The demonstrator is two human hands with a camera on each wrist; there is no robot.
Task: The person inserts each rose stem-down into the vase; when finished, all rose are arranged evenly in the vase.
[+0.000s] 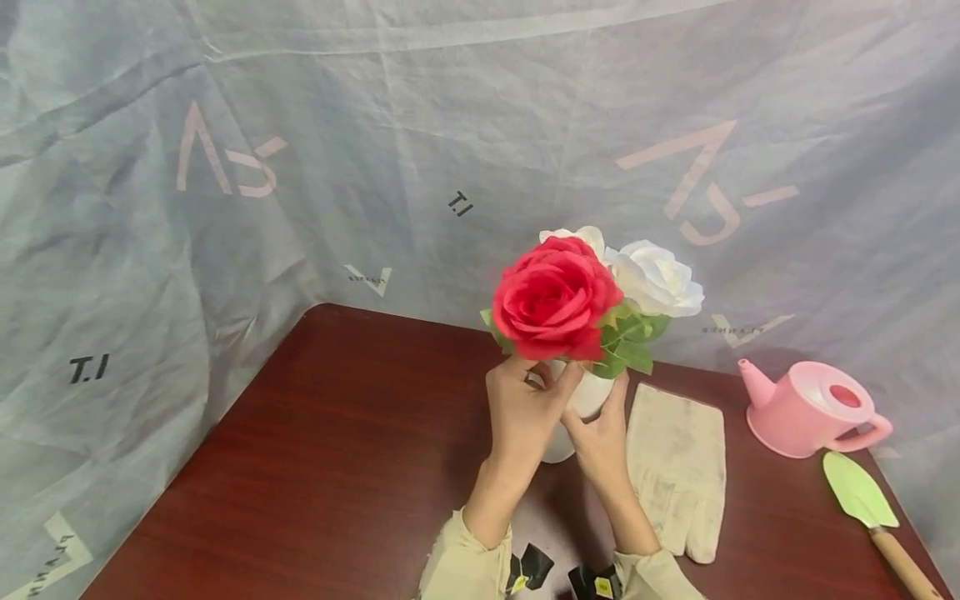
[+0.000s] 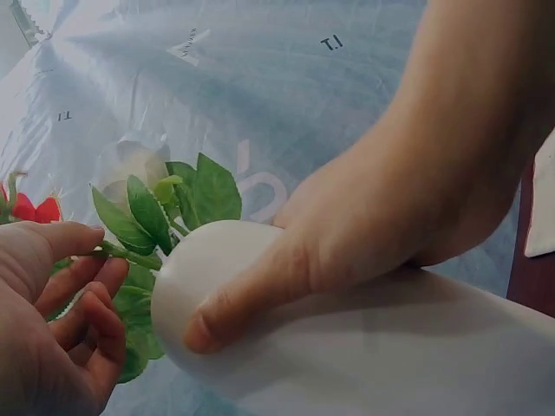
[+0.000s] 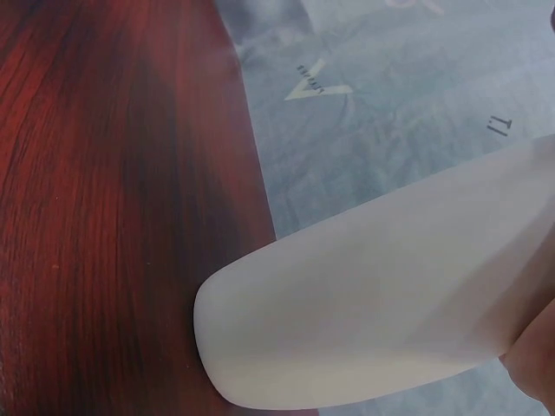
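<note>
A white vase stands on the table, its smooth lower part filling the right wrist view. My right hand grips it near the top, the thumb lying along its side in the left wrist view. At the vase's mouth my left hand pinches the green stem of a red rose between thumb and fingers. Behind the red bloom, white roses with green leaves rise from the vase. How deep the stems reach is hidden by the vase wall.
Right of the vase lie pale cloth gloves. Farther right stand a pink watering can and, nearer me, a green trowel with a wooden handle. Grey printed cloth hangs behind the dark red table.
</note>
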